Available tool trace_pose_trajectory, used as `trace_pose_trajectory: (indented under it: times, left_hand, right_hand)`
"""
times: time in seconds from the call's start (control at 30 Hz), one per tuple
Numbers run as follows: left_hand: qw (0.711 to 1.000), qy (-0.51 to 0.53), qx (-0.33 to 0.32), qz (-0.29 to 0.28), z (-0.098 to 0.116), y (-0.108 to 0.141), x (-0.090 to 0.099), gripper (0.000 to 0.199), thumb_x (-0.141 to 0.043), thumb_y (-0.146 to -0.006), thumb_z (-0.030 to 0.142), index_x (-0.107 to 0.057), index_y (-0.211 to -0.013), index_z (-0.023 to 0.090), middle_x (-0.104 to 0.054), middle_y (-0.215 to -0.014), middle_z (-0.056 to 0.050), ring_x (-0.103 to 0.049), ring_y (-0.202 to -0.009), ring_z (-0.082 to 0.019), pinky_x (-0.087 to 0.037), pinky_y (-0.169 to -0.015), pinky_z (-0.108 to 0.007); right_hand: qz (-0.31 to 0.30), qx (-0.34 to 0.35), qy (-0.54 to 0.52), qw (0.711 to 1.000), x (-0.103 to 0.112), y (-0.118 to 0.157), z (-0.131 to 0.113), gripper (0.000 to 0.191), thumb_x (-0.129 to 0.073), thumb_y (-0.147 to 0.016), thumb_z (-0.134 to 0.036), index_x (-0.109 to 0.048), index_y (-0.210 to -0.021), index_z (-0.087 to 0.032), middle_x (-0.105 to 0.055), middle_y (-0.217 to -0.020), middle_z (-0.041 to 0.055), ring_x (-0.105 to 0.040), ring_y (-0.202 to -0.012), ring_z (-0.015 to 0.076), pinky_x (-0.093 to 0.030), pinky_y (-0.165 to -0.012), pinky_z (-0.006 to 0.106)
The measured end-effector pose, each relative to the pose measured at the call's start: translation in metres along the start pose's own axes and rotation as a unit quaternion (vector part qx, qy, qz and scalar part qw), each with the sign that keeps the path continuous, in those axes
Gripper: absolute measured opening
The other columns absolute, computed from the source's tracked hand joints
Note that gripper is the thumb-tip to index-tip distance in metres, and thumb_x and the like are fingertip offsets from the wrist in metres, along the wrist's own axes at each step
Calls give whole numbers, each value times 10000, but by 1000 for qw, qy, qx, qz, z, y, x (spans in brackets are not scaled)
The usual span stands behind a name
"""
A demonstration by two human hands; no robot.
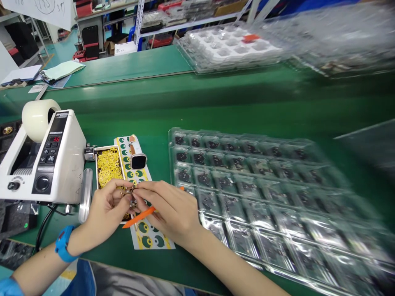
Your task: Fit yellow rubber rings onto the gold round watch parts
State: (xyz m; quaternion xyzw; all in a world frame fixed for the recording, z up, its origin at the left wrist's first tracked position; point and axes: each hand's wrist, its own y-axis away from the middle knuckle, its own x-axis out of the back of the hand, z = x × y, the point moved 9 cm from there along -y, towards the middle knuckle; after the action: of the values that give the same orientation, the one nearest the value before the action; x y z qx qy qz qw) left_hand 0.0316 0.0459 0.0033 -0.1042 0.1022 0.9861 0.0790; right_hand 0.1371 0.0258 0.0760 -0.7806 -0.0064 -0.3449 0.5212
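Observation:
My left hand [103, 209] pinches a small metal part [132, 192], partly hidden between the fingertips. Against the same part, my right hand [174, 207] has its thumb and finger closed, and it also holds an orange pointed stick [138, 218] slanting down to the left. Under and behind the hands lies a sheet of yellow-edged stickers [149, 240] with rounded cut-outs. A smartwatch [138, 161] rests on that sheet's upper part. Just left of it stands an open box of small yellow pieces [108, 166], its near end covered by my left hand.
A white tape dispenser [69, 164] with a red display stands at the left. Clear blister trays [197, 133] with small black parts in their pockets spread over the right. On the ledge behind are a white foam tray [228, 43], plastic trays and clipboards [63, 69].

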Motion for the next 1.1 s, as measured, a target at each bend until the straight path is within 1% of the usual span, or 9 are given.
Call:
trace_pose_trajectory:
  times: [0.3, 0.43, 0.57, 0.67, 0.73, 0.83, 0.93, 1.0, 1.1]
  left_hand:
    - [1000, -13, -13, -11, 2, 1, -3, 105, -601, -846, 188, -578, -948, 187, -668, -678, 34, -602, -571, -66, -431, -525, -136]
    - [1000, -13, -9, -3, 0, 1, -2, 122, -604, -860, 249, -575, -963, 191, -668, -693, 19, -591, -581, -82, -435, -540, -163]
    - [999, -15, -1, 32, -3, -4, 7, 202, -688, -788, 312, -544, -861, 191, -644, -643, 22, -586, -554, -109, -453, -534, -199]
    - [998, -13, 6, 60, -3, -9, 15, 262, -736, -715, 313, -505, -736, 191, -578, -556, 54, -543, -496, -100, -463, -523, -211]
    - [997, -19, 5, 72, 0, -10, 18, 247, -744, -681, 284, -520, -694, 180, -579, -572, 45, -542, -521, -97, -470, -541, -211]
    - [996, -37, 7, 75, 5, -11, 19, 191, -742, -643, 239, -571, -673, 160, -586, -607, 27, -552, -567, -102, -482, -564, -215]
    - [997, -22, 45, 62, 2, -10, 16, 200, -746, -614, 255, -580, -664, 156, -566, -598, 31, -556, -539, -111, -506, -529, -236]
    - [996, -12, 67, 55, 0, -10, 14, 221, -754, -600, 265, -570, -651, 154, -557, -579, 36, -546, -487, -102, -487, -477, -222]
    - [996, -14, 76, 54, -1, -10, 14, 231, -764, -582, 237, -559, -644, 150, -536, -531, 49, -511, -422, -78, -420, -423, -180]
  right_hand:
    - [9, -1, 20, 1000, 0, 2, -3, 110, -526, -850, -35, -589, -876, -122, -689, -761, 98, -628, -643, 175, -504, -557, 274]
    - [1, -7, 31, 999, -3, 3, -3, 126, -522, -845, -19, -580, -875, -127, -680, -771, 97, -624, -661, 180, -499, -574, 279]
    - [-7, -97, -60, 993, -4, 3, 12, 110, -553, -867, -85, -543, -939, -169, -648, -825, 67, -613, -715, 165, -491, -578, 255]
    - [10, -189, -163, 968, 0, 5, 30, 95, -563, -877, -162, -523, -958, -192, -589, -824, 36, -516, -612, 127, -424, -500, 231]
    - [12, -247, -206, 947, 3, 7, 42, 35, -526, -899, -169, -533, -913, -200, -545, -759, 1, -436, -539, 105, -374, -466, 222]
    - [-63, -303, -267, 913, -10, 10, 52, 121, -495, -915, -152, -569, -834, -203, -489, -633, -42, -412, -495, 95, -338, -440, 204]
    - [-143, -291, -314, 892, -25, 11, 46, 127, -503, -899, -137, -607, -860, -198, -575, -697, -21, -513, -582, 108, -393, -494, 201]
    - [-160, -270, -330, 890, -29, 10, 40, 147, -486, -896, -117, -610, -901, -196, -622, -785, 4, -552, -646, 118, -416, -530, 208]
    - [-163, -252, -323, 898, -30, 10, 36, 149, -475, -896, -96, -586, -872, -192, -599, -753, -4, -527, -623, 111, -386, -511, 204]
